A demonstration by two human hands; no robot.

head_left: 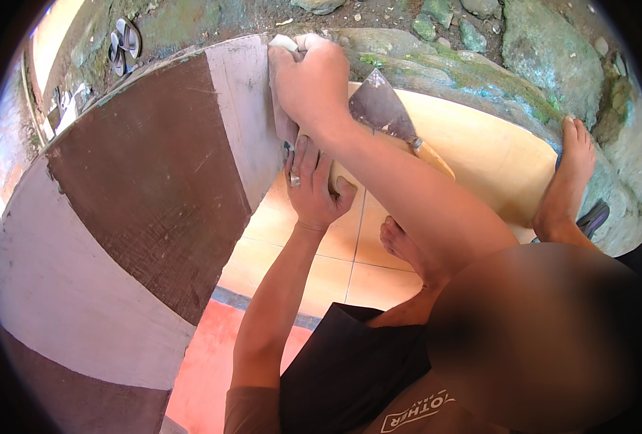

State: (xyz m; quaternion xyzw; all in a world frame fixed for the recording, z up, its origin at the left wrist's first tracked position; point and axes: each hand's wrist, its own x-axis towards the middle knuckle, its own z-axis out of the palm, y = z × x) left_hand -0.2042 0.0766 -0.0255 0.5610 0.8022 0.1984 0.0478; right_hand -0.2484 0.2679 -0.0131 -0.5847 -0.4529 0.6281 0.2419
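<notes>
My right hand (313,79) is closed at the far end of a low wall painted in brown and pale grey bands (147,166). A small whitish piece (283,43) shows at its fingertips; its kind is hard to make out, and the palm hides the rest. Just below, my left hand (315,181), a ring on one finger, lies with fingers stretched against the wall's end edge and thumb apart. Right of my right hand, a pointed trowel (379,101) with a wooden handle rests on the cream floor tiles (480,148), its handle partly behind my right forearm.
Mossy rocks (552,58) border the tiles at the back and right. My bare feet (570,173) are on the right and in the middle. A pair of sandals (124,45) lies beyond the wall at far left. Red flooring (209,354) shows near the wall's base.
</notes>
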